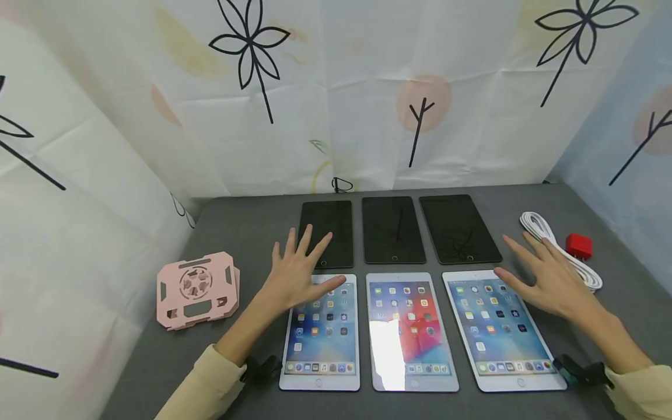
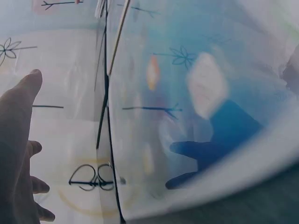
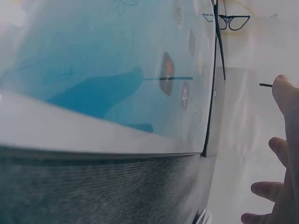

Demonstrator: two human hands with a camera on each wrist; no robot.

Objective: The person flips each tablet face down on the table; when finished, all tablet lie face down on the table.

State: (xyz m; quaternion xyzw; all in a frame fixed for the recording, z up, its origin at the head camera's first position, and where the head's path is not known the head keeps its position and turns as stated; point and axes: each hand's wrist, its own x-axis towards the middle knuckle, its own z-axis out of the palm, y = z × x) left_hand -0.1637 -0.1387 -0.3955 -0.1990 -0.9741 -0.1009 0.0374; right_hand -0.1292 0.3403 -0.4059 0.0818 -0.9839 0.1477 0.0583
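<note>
Two rows of tablets lie on a grey table. In front are three white tablets with lit home screens: a left one (image 1: 325, 332), a middle one (image 1: 415, 326) and a right one (image 1: 504, 326). Behind them lie three dark-screened tablets, left (image 1: 341, 224), middle (image 1: 394, 230) and right (image 1: 459, 227). My left hand (image 1: 298, 274) spreads its fingers over the left white tablet's top edge and the dark one behind, holding nothing. My right hand (image 1: 551, 277) is spread beside the right white tablet's upper right corner, also holding nothing. Both wrist views show a hand's reflection on a glossy screen.
A pink panelled stand-like object (image 1: 196, 291) lies at the left of the table (image 1: 252, 233). At the right are a coiled white cable (image 1: 583, 271) and a red charger block (image 1: 579, 246). Patterned white fabric (image 1: 367, 76) encloses the back and sides.
</note>
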